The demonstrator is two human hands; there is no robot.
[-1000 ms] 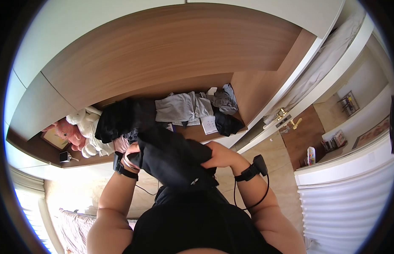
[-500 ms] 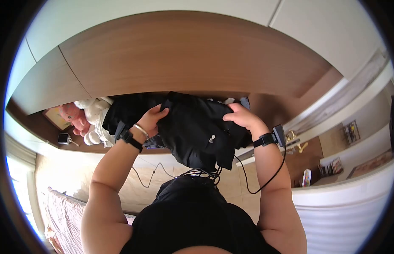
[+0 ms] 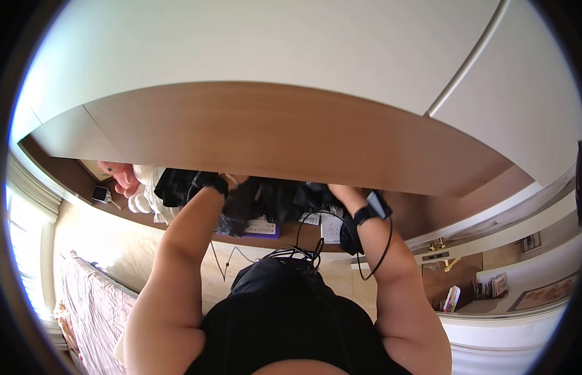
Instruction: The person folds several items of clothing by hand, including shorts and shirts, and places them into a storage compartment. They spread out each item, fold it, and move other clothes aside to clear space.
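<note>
Black cloth (image 3: 278, 199) lies bunched on the shelf below the brown wooden panel (image 3: 291, 131). My left hand (image 3: 236, 180) reaches in at the cloth's left part; its fingers are mostly hidden by the panel edge and cloth. At the right part of the cloth is my right hand (image 3: 339, 190), its fingers also hidden. Both wrists wear black straps, the right one with a small device and a black cable. White papers (image 3: 331, 227) and a purple-edged item (image 3: 262, 227) show beneath the cloth, near the shelf's front.
Left of the cloth sit a pink plush toy (image 3: 121, 175) and a white plush toy (image 3: 144, 199), with a small white device (image 3: 101, 194) beside them. Black cables (image 3: 297, 252) loop before my waist. A bed (image 3: 94, 300) stands lower left, a door handle (image 3: 452, 264) at right.
Both hands have moved deeper under the panel with the black cloth, and their fingers are now hidden. Papers and the purple-edged item have come into view. The camera view has shifted.
</note>
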